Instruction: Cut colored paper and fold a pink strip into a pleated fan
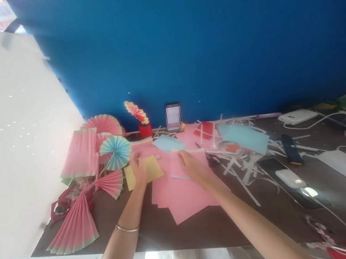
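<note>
My left hand point(138, 170) rests over a yellow paper square point(153, 167), its fingers stretched forward and a little bent. To its right, my right hand point(190, 166) has its fingers together on a small pink sheet with pale edges point(199, 156), seemingly gripping it; the fingertips are blurred. Beneath that sheet lie several larger pink sheets point(181, 204), spread unevenly. Just beyond my hands is a light blue sheet point(168, 142). Close by on the left stands a round pleated blue paper fan point(116, 152).
Pink pleated fans point(73, 228) crowd the table's left side. A red holder point(145, 130) and a propped phone point(173, 117) stand by the blue wall point(198, 42). White paper strips point(241, 175), another blue sheet point(246, 137), a large phone point(274, 170) and cables lie rightward.
</note>
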Tool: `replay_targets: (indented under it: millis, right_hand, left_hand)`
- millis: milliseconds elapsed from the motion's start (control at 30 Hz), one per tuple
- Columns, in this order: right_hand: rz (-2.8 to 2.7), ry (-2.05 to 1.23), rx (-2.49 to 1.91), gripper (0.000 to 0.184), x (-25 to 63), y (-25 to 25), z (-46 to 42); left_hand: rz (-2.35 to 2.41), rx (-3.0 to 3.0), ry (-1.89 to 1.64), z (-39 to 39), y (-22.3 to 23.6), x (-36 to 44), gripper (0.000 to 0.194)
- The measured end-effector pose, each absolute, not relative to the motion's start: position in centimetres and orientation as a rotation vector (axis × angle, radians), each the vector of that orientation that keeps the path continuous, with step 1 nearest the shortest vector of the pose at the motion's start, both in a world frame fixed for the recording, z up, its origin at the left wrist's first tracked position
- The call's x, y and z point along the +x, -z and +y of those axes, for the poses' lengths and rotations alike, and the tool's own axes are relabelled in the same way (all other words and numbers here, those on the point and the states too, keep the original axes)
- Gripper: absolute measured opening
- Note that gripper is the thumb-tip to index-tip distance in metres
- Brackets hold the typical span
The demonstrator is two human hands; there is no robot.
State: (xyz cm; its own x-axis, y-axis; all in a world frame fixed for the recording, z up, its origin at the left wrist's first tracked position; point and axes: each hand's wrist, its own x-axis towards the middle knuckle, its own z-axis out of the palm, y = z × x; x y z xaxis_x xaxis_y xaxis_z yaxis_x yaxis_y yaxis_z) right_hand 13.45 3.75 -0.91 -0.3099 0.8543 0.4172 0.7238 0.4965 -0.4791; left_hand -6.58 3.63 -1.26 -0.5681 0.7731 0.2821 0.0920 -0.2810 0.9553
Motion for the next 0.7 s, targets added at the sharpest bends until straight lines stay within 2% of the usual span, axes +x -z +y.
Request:
replay_targets:
  millis: [267, 333, 500, 700]
  right_hand:
    - [-1.951, -0.265, -1.08, 0.026, 16.5, 2.6, 3.2]
    - [-1.925, -0.283, -1.069, 0.026, 16.3, 2.3, 2.9]
    - [-1.719, -0.278, -1.128, 0.023, 16.6, 1.1, 2.8]
    - [-1.553, -0.465, -1.106, 0.017, 17.1, 0.4, 2.6]
  left_hand:
    - [1.008, 1.131, -1.267, 2.1, 0.9, -2.4, 0.028]
    - [0.957, 1.141, -1.22, 1.9, 1.0, -2.1, 0.031]
    - [1.058, 1.282, -1.149, 2.0, 1.2, -2.7, 0.025]
    - [1.023, 1.11, -1.173, 1.9, 1.2, -3.1, 0.034]
